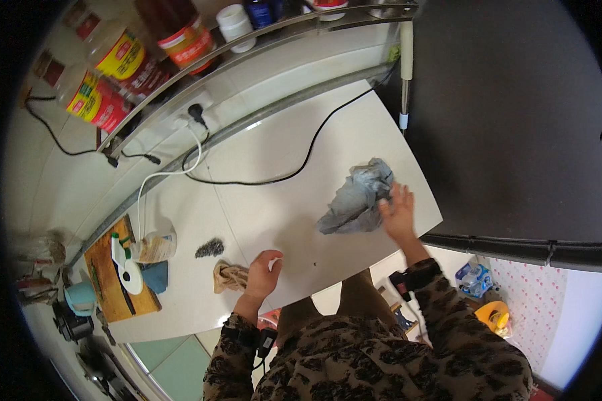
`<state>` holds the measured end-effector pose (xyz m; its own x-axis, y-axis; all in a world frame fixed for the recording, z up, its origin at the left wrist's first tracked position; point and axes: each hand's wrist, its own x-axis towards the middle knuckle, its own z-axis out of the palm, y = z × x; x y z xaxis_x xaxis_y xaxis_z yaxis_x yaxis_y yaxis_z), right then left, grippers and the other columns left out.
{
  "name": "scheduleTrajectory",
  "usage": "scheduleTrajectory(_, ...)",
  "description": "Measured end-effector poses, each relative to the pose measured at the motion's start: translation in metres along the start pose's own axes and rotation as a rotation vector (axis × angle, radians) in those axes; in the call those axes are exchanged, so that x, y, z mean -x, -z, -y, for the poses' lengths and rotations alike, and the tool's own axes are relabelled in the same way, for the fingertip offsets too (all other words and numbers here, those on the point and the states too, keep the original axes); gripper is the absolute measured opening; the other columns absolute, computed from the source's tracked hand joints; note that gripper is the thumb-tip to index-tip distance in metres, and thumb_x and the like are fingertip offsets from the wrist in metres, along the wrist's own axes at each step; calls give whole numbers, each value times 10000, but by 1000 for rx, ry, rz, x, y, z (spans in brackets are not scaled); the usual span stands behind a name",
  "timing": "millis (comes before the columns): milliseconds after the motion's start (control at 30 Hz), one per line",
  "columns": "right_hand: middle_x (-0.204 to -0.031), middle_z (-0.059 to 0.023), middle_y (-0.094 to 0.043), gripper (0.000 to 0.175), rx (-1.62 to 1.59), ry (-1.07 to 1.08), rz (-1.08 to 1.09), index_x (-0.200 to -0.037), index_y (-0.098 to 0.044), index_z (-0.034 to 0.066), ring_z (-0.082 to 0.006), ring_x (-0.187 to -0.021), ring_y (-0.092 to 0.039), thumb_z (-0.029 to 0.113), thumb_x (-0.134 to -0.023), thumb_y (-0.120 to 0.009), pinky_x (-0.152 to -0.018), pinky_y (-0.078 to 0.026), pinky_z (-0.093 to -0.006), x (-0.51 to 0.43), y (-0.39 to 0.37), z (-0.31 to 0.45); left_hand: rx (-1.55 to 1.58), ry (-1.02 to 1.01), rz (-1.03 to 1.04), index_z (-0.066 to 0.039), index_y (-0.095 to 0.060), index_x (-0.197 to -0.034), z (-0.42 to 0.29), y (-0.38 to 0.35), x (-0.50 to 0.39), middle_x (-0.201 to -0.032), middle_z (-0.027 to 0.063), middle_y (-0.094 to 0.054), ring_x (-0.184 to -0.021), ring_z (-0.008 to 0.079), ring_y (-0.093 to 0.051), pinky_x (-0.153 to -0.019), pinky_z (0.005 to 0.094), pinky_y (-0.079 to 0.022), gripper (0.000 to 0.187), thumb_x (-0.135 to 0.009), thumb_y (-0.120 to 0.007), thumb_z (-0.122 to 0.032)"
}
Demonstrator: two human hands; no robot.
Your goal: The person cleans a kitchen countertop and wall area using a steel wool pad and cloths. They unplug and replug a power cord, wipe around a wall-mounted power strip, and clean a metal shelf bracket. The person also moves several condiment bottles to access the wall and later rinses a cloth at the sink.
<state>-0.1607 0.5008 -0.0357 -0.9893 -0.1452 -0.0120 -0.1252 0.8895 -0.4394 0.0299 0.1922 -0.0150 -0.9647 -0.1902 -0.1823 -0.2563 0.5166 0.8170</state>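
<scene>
A crumpled grey plastic bag [358, 200] lies on the white countertop [276, 215], to the right of the middle. My right hand [399, 213] is at the bag's right edge, fingers spread and slightly blurred; whether it touches the plastic cannot be told. My left hand [264, 275] is over the front part of the counter with its fingers curved and the thumb apart, and no object shows in it. Just left of it lies a bunched beige cloth [229, 276], partly hidden by the hand. A dark steel-wool scourer [210, 247] sits behind the cloth.
A black cable [308, 155] crosses the counter's back. At left are a wooden cutting board [145, 302], a spray bottle [155, 246] and a blue cloth [156, 277]. A metal shelf [220, 52] holds bottles above. A dark appliance [506, 125] stands right.
</scene>
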Motion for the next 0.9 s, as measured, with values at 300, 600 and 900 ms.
scheduleTrajectory(300,-1448,-199,-280,626,160,111,-163,-1376,-335,27,-373,-1338,-235,383,-881,-478,-1081,-168,-523,-77,-80,19,-611,-143,-233,-128,-556,-1120,-4,-29,-148,-1159,60,-533,-1027,296,-497,-825,436,-394,398,-730,-637,-108)
scheduleTrajectory(600,-1478,-148,-248,612,254,45,-125,-1387,-329,30,-301,-1370,-193,401,-906,-408,-1111,-115,-466,-259,-70,-2,-423,-275,-433,-77,-644,-859,-25,-8,-203,-860,88,-559,-786,286,-541,-666,375,-453,178,-699,-641,1)
scheduleTrajectory(900,-1260,-205,-512,616,293,188,164,-1167,-575,-7,-338,-1282,-339,504,-870,-403,-1111,-102,-459,-279,-124,166,-377,-250,-540,-66,-650,-858,-75,29,-183,-894,71,-537,-609,255,-576,-528,347,-480,159,-712,-651,-1)
